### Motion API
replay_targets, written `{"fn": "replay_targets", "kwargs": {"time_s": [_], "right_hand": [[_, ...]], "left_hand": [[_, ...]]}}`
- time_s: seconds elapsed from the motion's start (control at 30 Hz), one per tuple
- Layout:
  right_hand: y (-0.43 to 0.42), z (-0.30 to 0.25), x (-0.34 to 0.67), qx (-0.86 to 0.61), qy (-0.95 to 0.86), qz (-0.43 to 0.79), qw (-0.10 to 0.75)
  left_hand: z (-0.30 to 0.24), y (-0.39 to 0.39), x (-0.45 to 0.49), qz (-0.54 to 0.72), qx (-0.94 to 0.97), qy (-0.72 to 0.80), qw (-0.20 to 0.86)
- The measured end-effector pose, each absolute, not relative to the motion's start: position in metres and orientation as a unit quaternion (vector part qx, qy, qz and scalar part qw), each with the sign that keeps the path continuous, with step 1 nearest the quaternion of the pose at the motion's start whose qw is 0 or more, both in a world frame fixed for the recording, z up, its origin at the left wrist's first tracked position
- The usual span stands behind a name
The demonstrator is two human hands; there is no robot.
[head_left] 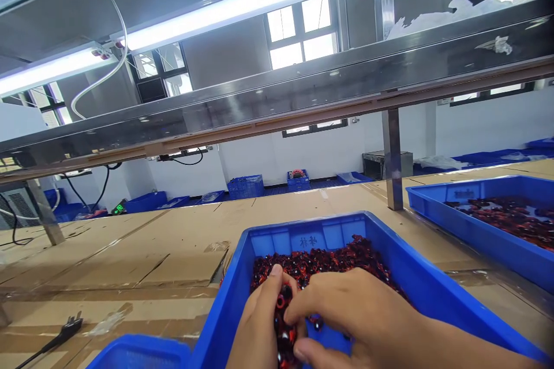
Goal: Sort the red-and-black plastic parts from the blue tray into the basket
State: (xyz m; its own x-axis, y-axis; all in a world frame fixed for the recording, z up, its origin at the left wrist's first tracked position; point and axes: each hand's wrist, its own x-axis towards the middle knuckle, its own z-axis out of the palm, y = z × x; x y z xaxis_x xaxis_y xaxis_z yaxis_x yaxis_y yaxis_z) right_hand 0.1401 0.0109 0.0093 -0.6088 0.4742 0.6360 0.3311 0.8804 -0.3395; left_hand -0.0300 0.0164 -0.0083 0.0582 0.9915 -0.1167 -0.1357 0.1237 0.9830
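Observation:
A heap of small, glossy dark red pieces (pixel 320 262) lies in the blue plastic tray (pixel 437 294) in front of me; their exact kind is too small to tell. My left hand (pixel 259 323), cupped over the tray, holds a handful of these pieces, some with round, ring-like ends. From the right, my right hand (pixel 355 305) reaches over it with curled fingers. Its index finger and thumb are bent against the pieces in the left palm, and its other fingers are mostly hidden.
Another blue tray (pixel 480 187) with similar red pieces stands at right. A smaller blue container (pixel 141 351) sits at the lower left, near a black power plug (pixel 69 326). A metal shelf beam (pixel 268 92) crosses above the cardboard-covered table (pixel 173 225), with a metal post (pixel 392 158) behind the tray.

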Motion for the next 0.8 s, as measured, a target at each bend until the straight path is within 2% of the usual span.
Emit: {"fn": "replay_targets", "kwargs": {"time_s": [0.13,0.23,0.33,0.47,0.53,0.67,0.8], "right_hand": [[0.003,0.010,0.144,-0.203,-0.933,-0.040,0.293],[-0.002,0.011,0.142,-0.224,-0.932,-0.056,0.278],[-0.001,0.013,0.139,-0.255,-0.902,0.021,0.348],[0.014,0.011,0.142,-0.241,-0.859,0.105,0.440],[0.022,0.009,0.144,-0.215,-0.854,0.078,0.467],[0.028,0.006,0.147,-0.169,-0.838,-0.002,0.520],[0.028,0.008,0.148,-0.162,-0.820,-0.030,0.549]], "left_hand": [[-0.016,0.025,-0.032,0.488,0.458,0.482,0.566],[-0.019,0.022,-0.031,0.481,0.446,0.466,0.593],[-0.018,0.015,-0.032,0.487,0.431,0.416,0.636],[-0.016,0.009,-0.034,0.430,0.406,0.331,0.735],[-0.015,0.008,-0.033,0.429,0.411,0.290,0.750],[-0.017,0.007,-0.029,0.490,0.467,0.219,0.703],[-0.018,0.009,-0.028,0.505,0.483,0.195,0.688]]}}
